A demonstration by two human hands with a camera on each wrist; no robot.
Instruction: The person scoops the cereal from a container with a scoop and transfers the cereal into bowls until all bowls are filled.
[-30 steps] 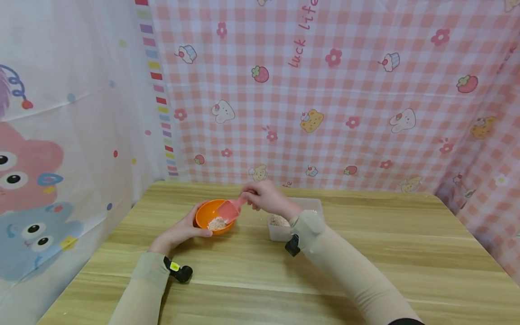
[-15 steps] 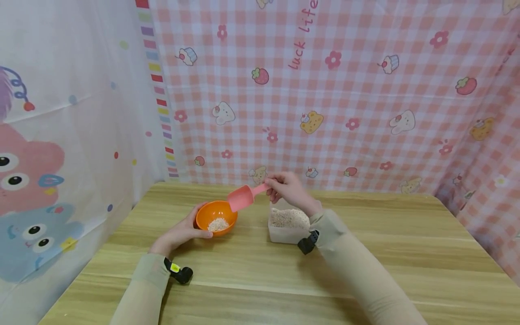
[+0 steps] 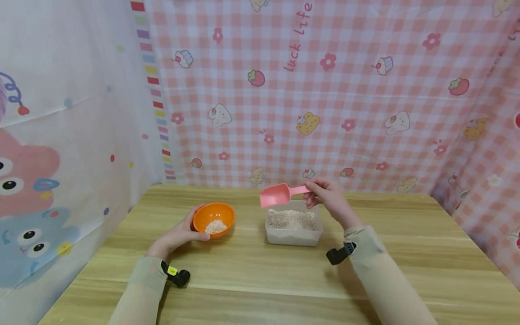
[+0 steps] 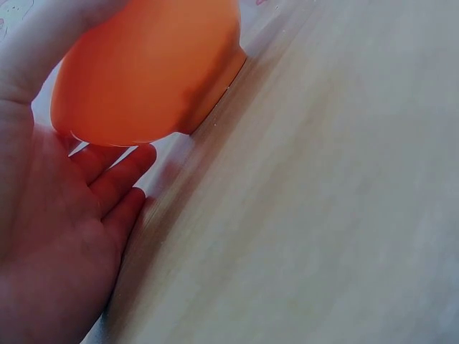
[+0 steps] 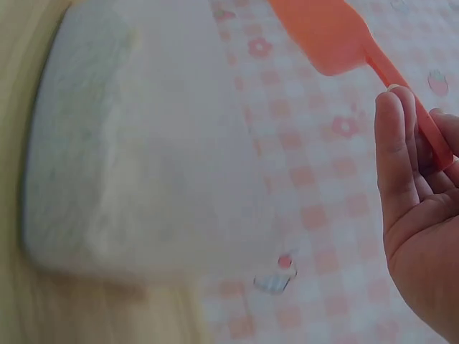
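An orange bowl [image 3: 219, 212] with a small heap of pale grains [image 3: 215, 226] stands on the table. My left hand [image 3: 178, 234] holds it from the left, thumb at the near side and fingers round the far side. The left wrist view shows the bowl's outside [image 4: 150, 72] and its foot on the wood. My right hand [image 3: 331, 198] pinches the handle of a pink scoop [image 3: 276, 196], which looks bare inside. The scoop hangs above the back left of a translucent plastic box [image 3: 292, 238], partly filled with the same kind of grains [image 3: 290, 219].
The wooden table [image 3: 260, 280] reaches back to a pink checked cloth [image 3: 284, 99]. A white printed cloth [image 3: 81, 135] hangs on the left side. Between bowl and box lies a narrow strip of bare wood.
My right hand has drawn the scoop from over the bowl rightward to above the box, turning its cup level. My left hand keeps its hold on the bowl.
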